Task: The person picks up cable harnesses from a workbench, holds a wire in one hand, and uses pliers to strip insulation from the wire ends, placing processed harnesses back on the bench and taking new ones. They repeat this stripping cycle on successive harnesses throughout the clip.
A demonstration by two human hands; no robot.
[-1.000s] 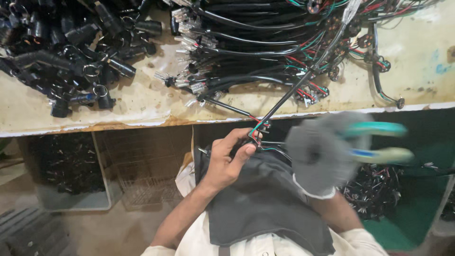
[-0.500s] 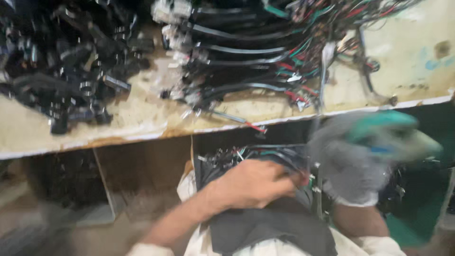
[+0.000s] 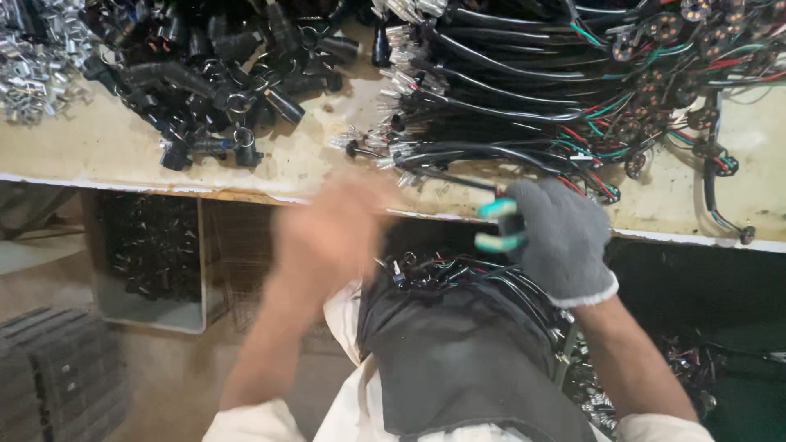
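A workshop for wiring assembly. Worn, stained workbench (image 3: 98,151) across the far side, heaped with black cable harnesses (image 3: 524,90) at right, black rubber caps (image 3: 221,74) in the middle, small metal clips (image 3: 37,57) far left. Wire crate (image 3: 151,254) of parts beneath the bench; bare concrete floor (image 3: 49,262) at left.

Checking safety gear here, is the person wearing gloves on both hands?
No, only the right hand wears a grey knit glove; the blurred left hand is bare.

From my remote seat I see no packages, no labels, no signs, no screens anywhere on the bench or below it, only loose parts and wiring, nothing boxed, wrapped or printed that I can make out
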